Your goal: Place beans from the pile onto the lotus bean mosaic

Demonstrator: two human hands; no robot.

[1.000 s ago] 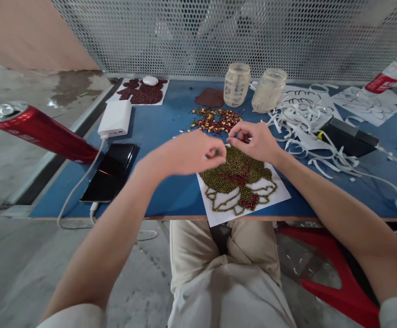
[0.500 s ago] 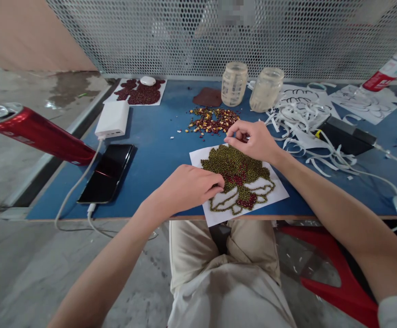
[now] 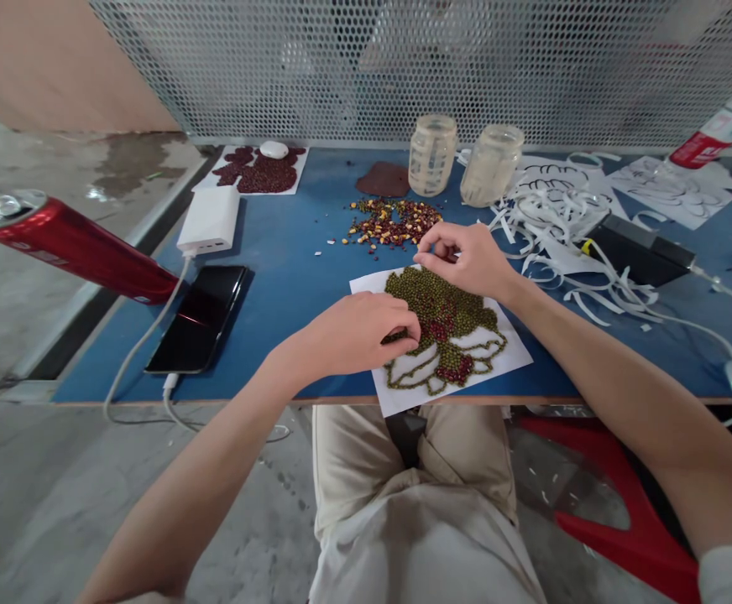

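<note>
A sheet of white paper [image 3: 509, 352] lies at the table's front edge, bearing a picture made of green beans [image 3: 432, 289] with some dark red beans [image 3: 455, 369] among them. Over the left part of the picture is my left hand [image 3: 366, 335], fingers curled with thumb and forefinger together; whatever they may hold is hidden. My right hand [image 3: 467, 258] rests at the paper's top edge, its fingers bent into a pinch, and I cannot make out anything in it. Just beyond it spreads a loose pile of yellow and dark red kernels and beans [image 3: 391, 225].
Two jars [image 3: 432, 155] stand behind the pile. At right are shredded paper strips [image 3: 555, 214], a black box [image 3: 643, 250] with a cable and a bottle [image 3: 706, 138]. At left are a red can [image 3: 82, 247], a phone [image 3: 199, 319], a white power bank [image 3: 210, 220] and a dark-red bean picture [image 3: 265, 174].
My left hand has shifted slightly up and right over the bean picture, its fingers lifting a little. My right hand stays in the same place.
</note>
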